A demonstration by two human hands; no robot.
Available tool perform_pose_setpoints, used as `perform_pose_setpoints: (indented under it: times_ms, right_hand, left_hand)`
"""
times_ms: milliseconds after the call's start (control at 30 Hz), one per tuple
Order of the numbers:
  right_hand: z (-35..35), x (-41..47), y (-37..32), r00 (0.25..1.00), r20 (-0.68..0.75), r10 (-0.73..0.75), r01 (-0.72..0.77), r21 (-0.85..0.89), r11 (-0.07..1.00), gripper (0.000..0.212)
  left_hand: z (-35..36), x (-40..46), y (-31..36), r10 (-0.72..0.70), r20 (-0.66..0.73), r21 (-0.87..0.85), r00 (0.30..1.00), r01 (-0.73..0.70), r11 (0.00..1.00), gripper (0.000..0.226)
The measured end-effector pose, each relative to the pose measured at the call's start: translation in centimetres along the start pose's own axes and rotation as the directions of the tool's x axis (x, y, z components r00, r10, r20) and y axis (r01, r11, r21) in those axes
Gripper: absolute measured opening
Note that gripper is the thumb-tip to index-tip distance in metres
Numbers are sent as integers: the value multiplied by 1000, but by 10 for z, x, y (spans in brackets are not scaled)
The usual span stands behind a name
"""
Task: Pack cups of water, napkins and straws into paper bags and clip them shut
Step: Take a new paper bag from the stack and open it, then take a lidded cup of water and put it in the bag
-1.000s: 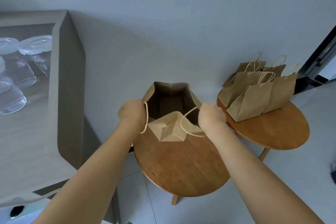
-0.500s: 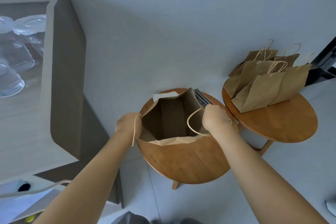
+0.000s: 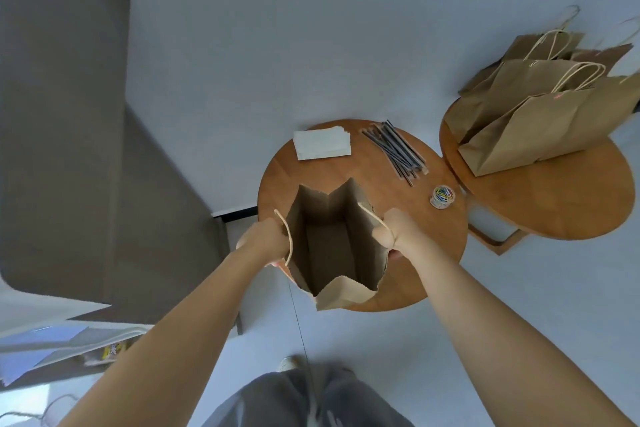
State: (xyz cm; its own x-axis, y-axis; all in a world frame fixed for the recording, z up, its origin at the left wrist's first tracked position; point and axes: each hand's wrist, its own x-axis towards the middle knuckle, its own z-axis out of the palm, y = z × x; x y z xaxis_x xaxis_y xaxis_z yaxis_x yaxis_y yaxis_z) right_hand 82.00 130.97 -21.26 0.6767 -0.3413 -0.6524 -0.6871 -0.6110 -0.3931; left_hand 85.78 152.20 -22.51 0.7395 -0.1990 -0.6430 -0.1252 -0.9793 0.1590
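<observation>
An open brown paper bag (image 3: 332, 246) stands upright on the near side of a round wooden table (image 3: 426, 246). Its inside looks empty. My left hand (image 3: 265, 241) grips the bag's left rim by the rope handle, and my right hand (image 3: 393, 232) grips the right rim. Behind the bag on the table lie a stack of white napkins (image 3: 322, 143), a bundle of dark straws (image 3: 394, 149) and a small clear jar of coloured clips (image 3: 442, 197). No cups of water are in view.
A second round wooden table (image 3: 554, 204) at the right carries several brown paper bags (image 3: 540, 114) with rope handles. A grey counter (image 3: 62, 135) fills the left side. My legs and a shoe (image 3: 291, 362) show below on the pale floor.
The view has tilted down and the bag has come toward me, lower on the table. Napkins, straws and the clip jar are now uncovered behind it. The cups on the counter have left view.
</observation>
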Motion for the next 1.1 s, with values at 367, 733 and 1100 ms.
perform_pose_setpoints:
  times_ms: [367, 733, 1100]
  right_hand:
    - [-18, 15, -2, 999, 35, -12, 1, 297, 955, 47]
    - [-34, -21, -18, 906, -237, -350, 399, 204, 894, 10]
    - [-52, -76, -91, 672, -353, -651, 699, 13, 715, 10]
  left_hand:
    - [5, 16, 12, -40, -158, -243, 987, 0, 970, 34]
    - [-6, 6, 26, -119, -183, -429, 976, 30, 903, 38]
    - [-84, -76, 26, -75, -540, -424, 838, -194, 885, 17]
